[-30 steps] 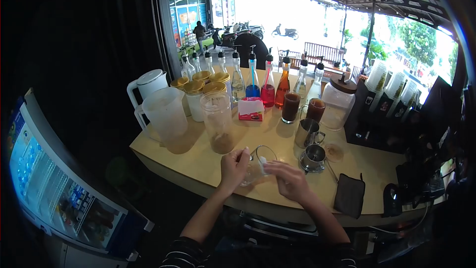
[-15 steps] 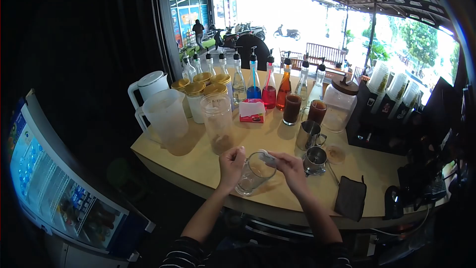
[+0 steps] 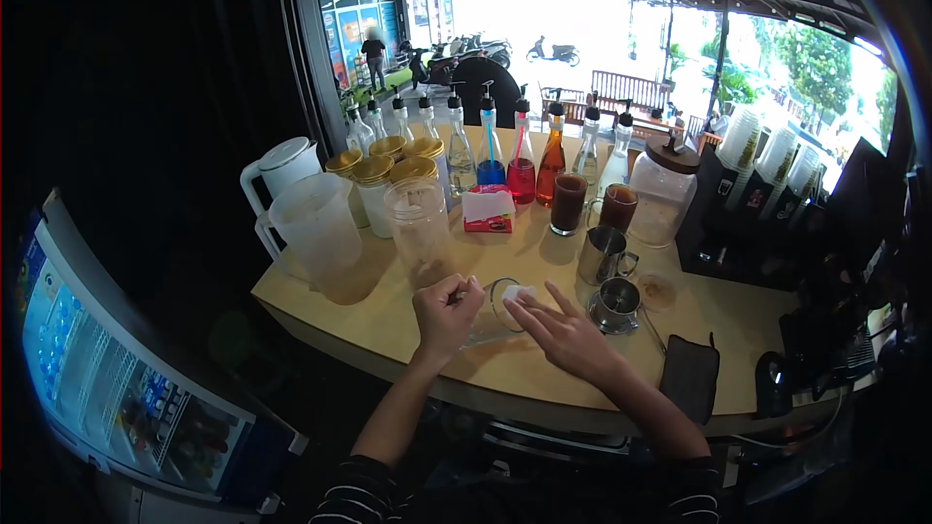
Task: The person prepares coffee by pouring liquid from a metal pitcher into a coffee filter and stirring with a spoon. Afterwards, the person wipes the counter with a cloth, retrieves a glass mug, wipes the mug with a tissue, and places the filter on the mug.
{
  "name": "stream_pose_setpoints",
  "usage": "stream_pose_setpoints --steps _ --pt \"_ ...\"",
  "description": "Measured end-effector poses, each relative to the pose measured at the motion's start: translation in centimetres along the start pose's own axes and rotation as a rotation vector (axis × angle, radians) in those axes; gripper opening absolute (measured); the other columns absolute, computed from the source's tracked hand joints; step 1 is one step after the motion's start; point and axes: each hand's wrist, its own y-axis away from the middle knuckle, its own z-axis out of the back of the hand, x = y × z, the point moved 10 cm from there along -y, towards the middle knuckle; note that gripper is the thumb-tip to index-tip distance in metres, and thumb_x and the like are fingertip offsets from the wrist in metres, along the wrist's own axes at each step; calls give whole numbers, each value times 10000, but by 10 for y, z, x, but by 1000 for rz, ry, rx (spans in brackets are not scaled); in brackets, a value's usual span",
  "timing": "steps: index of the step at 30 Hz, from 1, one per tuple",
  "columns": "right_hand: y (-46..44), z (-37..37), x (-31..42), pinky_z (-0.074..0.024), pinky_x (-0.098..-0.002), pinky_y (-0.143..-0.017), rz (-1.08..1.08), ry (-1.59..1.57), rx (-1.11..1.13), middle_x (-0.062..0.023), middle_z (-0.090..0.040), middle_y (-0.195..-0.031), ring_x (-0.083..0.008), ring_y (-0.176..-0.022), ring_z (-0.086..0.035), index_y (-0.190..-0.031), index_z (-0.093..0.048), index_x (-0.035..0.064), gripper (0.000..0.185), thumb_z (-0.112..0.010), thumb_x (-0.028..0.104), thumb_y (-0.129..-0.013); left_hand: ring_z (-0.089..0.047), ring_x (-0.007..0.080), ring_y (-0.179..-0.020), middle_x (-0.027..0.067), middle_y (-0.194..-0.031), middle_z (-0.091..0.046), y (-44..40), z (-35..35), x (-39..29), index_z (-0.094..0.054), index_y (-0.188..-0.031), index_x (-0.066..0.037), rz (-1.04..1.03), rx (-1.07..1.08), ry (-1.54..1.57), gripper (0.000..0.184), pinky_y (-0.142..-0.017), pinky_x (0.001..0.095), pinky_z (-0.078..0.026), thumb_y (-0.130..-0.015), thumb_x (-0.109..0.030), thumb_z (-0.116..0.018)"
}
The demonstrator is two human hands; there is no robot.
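Observation:
My left hand is curled into a fist at the left side of a clear glass mug, apparently around its handle, which the fingers hide. The mug is tilted, its mouth facing up and to the right. A white tissue lies at the rim under the fingertips of my right hand, whose index finger is raised away from the others. Just beyond my left hand stands a tall clear plastic jar with some brown contents.
Two glasses of dark drink stand behind a steel pitcher and a small metal cup. A red tissue pack sits before several pump bottles. Left is a plastic pitcher; right, a dark cloth.
My right hand has turned flatter over the mug's rim, with the tissue pressed at the mouth. My left hand and the mug have shifted slightly, and the view has moved a little.

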Motion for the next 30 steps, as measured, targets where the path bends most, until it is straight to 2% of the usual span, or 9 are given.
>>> stream_pose_setpoints --steps 4,5,6,9,15,18,25,27,30 --pt "-1 -9 -4 -434 -458 -985 -200 -292 6 -205 -623 -1108 -335 -1045 -607 -1399 -330 40 646 -515 -56 -787 -407 79 -423 -9 -463 -414 4 -10 -18 -470 -565 -49 -223 -70 -276 332 -417 271 -308 -826 -129 -658" --pt "0 -13 -16 -459 -457 -912 -443 -459 70 -212 -641 -1035 -331 -965 -632 -1382 -330 27 606 -512 -41 -808 -455 128 -395 25 -456 -444 9 -17 -33 -486 -565 -56 -363 -79 -431 314 -414 295 -345 -794 -139 -685" --pt "8 -23 -29 -484 -456 -839 -687 -622 133 -219 -658 -962 -327 -884 -658 -1366 -329 14 567 -510 -25 -829 -455 128 -395 25 -456 -444 10 -19 -33 -486 -565 -56 -362 -82 -429 314 -414 295 -345 -794 -139 -685" --pt "15 -34 -51 -486 -443 -708 -793 -907 -31 -182 -667 -812 -288 -813 -676 -1332 -333 -2 503 -501 -12 -858 -509 221 -410 66 -478 -484 16 -33 -31 -506 -571 -72 -364 -20 -474 286 -425 341 -389 -741 -172 -713" --pt "42 -88 -65 -511 -448 -914 -1167 -1940 -221 -216 -576 -1085 -344 -996 -628 -1336 -298 -17 484 -462 -58 -883 -574 213 -444 28 -490 -531 29 -46 -29 -519 -598 -113 -431 61 -529 269 -424 345 -431 -758 -237 -696" --pt "48 -94 -68 -437 -479 -1035 -1241 -2028 -366 -259 -487 -1223 -366 -1111 -565 -1322 -304 -24 453 -442 -65 -893 -573 213 -447 28 -497 -535 28 -46 -24 -536 -617 -112 -432 61 -546 256 -425 344 -430 -762 -248 -697" --pt "41 -69 -87 -459 -403 -987 -1075 -1985 -705 -232 -560 -1188 -332 -1099 -591 -1314 -370 -20 416 -435 -47 -903 -566 232 -453 47 -504 -532 20 -34 -11 -528 -612 -98 -338 -24 -484 281 -432 350 -425 -793 -244 -686" --pt "14 -11 -84 -462 -353 -942 -699 -1024 -543 -215 -613 -1136 -305 -1047 -628 -1302 -416 8 390 -453 -33 -915 -566 239 -457 55 -506 -531 21 -35 -3 -524 -613 -94 -289 -9 -484 287 -436 353 -424 -800 -242 -682" --pt "-6 -20 -53 -473 -338 -885 -504 -646 -305 -194 -657 -1061 -289 -1002 -651 -1281 -448 31 360 -474 -12 -924 -573 257 -475 72 -525 -539 20 -36 -1 -528 -622 -81 -278 -20 -485 291 -449 362 -427 -821 -242 -666"
